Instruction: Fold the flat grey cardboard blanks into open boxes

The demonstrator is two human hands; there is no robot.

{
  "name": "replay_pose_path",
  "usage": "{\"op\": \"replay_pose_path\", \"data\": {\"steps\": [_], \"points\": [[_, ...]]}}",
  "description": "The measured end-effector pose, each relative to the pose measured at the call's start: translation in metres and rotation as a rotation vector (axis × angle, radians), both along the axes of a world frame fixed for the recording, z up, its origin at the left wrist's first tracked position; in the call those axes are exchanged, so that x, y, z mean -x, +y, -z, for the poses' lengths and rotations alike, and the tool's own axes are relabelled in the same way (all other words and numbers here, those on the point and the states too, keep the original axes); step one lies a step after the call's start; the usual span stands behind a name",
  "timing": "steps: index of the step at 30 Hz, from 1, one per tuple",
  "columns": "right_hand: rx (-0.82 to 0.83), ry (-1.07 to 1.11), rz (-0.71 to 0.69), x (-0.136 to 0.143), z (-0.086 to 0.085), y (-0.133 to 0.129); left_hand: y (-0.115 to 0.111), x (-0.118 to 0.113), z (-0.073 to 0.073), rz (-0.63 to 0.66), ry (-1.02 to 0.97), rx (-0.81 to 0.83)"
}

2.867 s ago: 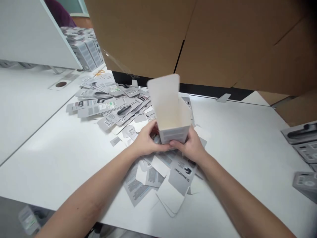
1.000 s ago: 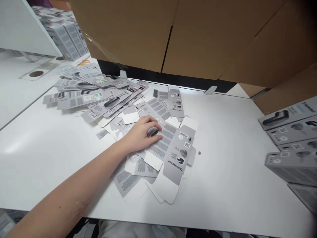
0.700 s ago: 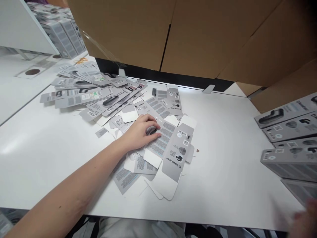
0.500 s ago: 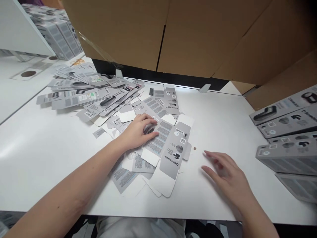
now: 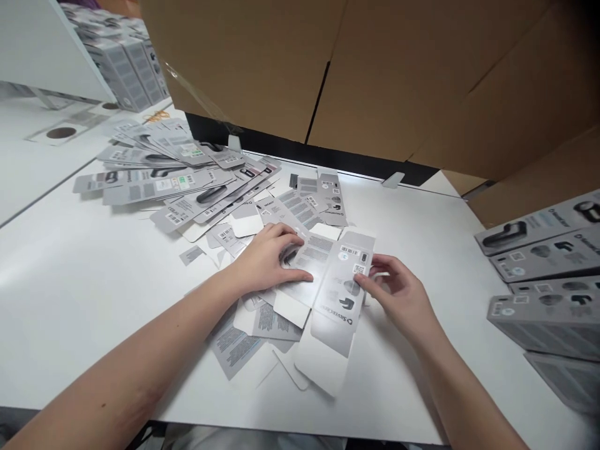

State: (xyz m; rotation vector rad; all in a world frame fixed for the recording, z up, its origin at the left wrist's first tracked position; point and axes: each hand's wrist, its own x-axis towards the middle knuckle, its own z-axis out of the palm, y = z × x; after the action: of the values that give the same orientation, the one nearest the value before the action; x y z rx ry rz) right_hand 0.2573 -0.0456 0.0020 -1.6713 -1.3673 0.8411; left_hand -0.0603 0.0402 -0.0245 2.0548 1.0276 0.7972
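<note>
A grey and white printed carton blank [image 5: 338, 284], unfolded and tilted, lies over a loose pile of similar cartons [image 5: 237, 344] in the middle of the table. My right hand [image 5: 394, 289] pinches its right edge, with the thumb on the printed face and the fingers behind. On its left part rests my left hand [image 5: 276, 257], thumb and fingers apart in a curve over the printed panel. Whether the left fingertips grip its left edge cannot be made out.
Flat cartons [image 5: 164, 181] are fanned out at the left back. Assembled boxes stand at the right [image 5: 544, 312] and far left [image 5: 126, 72]. Large brown cardboard [image 5: 262, 69] rises behind the white table [image 5: 94, 325].
My right hand has moved left and taken hold of the carton's right edge. The carton has lifted and shifted slightly right, and my left hand moved slightly right with it.
</note>
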Motion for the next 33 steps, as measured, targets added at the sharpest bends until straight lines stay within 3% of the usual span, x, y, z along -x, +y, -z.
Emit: {"op": "replay_pose_path", "data": {"steps": [3,7,12,15,20,23,27,30,33], "points": [[0.077,0.256,-0.024,0.008,-0.013,0.006,-0.001,0.001,0.000,-0.053,-0.082,0.080],[0.025,0.314,0.028,0.016,-0.028,0.021,0.001,0.003,0.002,-0.108,-0.265,0.240],[-0.122,0.356,0.013,0.038,-0.041,0.045,0.001,0.005,-0.005,-0.002,-0.524,0.431],[-0.138,0.403,-0.011,0.057,-0.033,0.059,0.001,0.006,-0.012,0.001,-0.645,0.548],[-0.103,0.570,0.070,0.069,-0.001,0.070,0.007,0.012,-0.016,-0.157,-0.897,0.633],[-0.002,0.634,0.100,0.064,0.011,0.067,0.009,0.014,-0.015,-0.168,-0.871,0.608],[0.106,0.636,0.050,0.059,0.013,0.059,0.007,0.011,-0.015,-0.077,-0.664,0.381],[0.057,0.555,0.004,0.059,0.012,0.054,0.007,0.009,-0.014,-0.064,-0.562,0.189],[-0.034,0.452,-0.024,0.059,0.013,0.051,0.007,0.006,-0.013,-0.175,-0.628,0.237]]}}
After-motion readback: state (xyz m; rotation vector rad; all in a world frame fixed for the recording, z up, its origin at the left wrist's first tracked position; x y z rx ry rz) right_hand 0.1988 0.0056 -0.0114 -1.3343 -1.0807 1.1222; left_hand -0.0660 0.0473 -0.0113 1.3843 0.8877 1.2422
